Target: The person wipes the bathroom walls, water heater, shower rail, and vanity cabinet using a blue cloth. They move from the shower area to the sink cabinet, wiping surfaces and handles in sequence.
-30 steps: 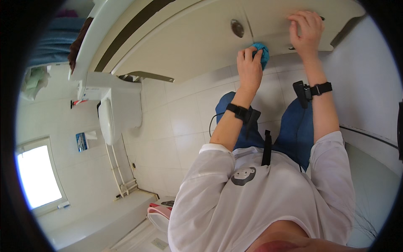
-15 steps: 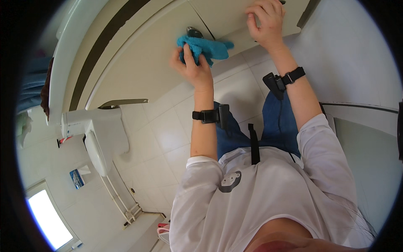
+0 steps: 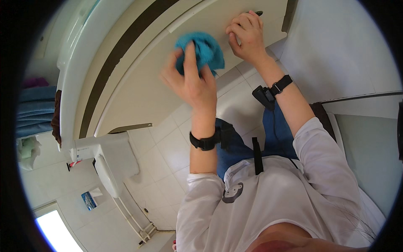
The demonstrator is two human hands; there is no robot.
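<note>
A bunched blue cloth point(image 3: 205, 48) is pressed against the cream cabinet front point(image 3: 145, 75). My left hand point(image 3: 189, 80) is closed on the cloth, its fingers slightly smeared by motion. To the right, my right hand point(image 3: 249, 40) has its fingers curled against the same cabinet front. What lies under those fingers, if anything, is hidden. A dark oval handle point(image 3: 259, 13) shows just past the outer fingers of that hand. Each of my wrists wears a black strap with a small black device.
At left stands a white toilet point(image 3: 107, 176), with pipes point(image 3: 134, 220) below it. A tissue pack point(image 3: 89, 200) hangs on the tiled wall. Folded blue towels point(image 3: 35, 111) lie by the white basin edge point(image 3: 69, 84). A white panel point(image 3: 336, 54) rises on the right.
The cloth has gone from a loose hanging fold to a rounder bunch under my left hand. The view has shifted, and my right hand appears farther left and lower, still against the cabinet.
</note>
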